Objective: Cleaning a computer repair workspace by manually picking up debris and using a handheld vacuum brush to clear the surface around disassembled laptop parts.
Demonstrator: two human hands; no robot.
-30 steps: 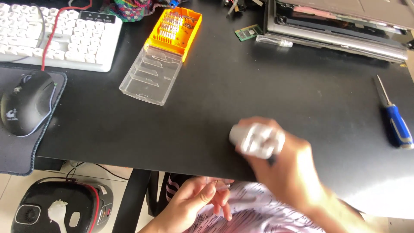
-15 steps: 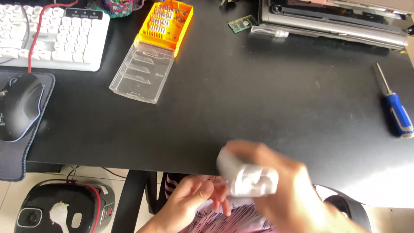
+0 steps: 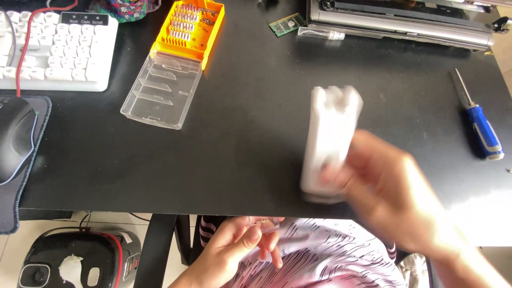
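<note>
1. The white plastic block (image 3: 329,140), oblong with a notched top end, is over the black worktop (image 3: 250,160), right of middle and near the front edge. It is blurred, so I cannot tell whether its lower end touches the surface.
2. The right hand (image 3: 394,197) is wrapped round the block's lower end, fingers closed on it. The hand is blurred too; the exact grip is not clear.
3. The left hand (image 3: 234,250) is below the worktop edge, over the lap and a striped garment (image 3: 330,256), fingers curled lightly round a small clear piece (image 3: 265,223) pinched at the fingertips.
4. Judging by this, the work looks early: the block appears closed and whole, and no tool is in either hand.
5. A blue-handled screwdriver (image 3: 479,124) lies well to the right of the block, untouched.
6. Up and to the left sits an orange bit case (image 3: 188,33), open, its clear lid (image 3: 160,90) folded out flat towards the front.
7. At the far edge are a grey flat device (image 3: 400,21) and, beside it, a small green circuit card (image 3: 287,24).
8. At the left are a white keyboard (image 3: 53,53) and a black mouse (image 3: 15,140) on a pad.
</note>
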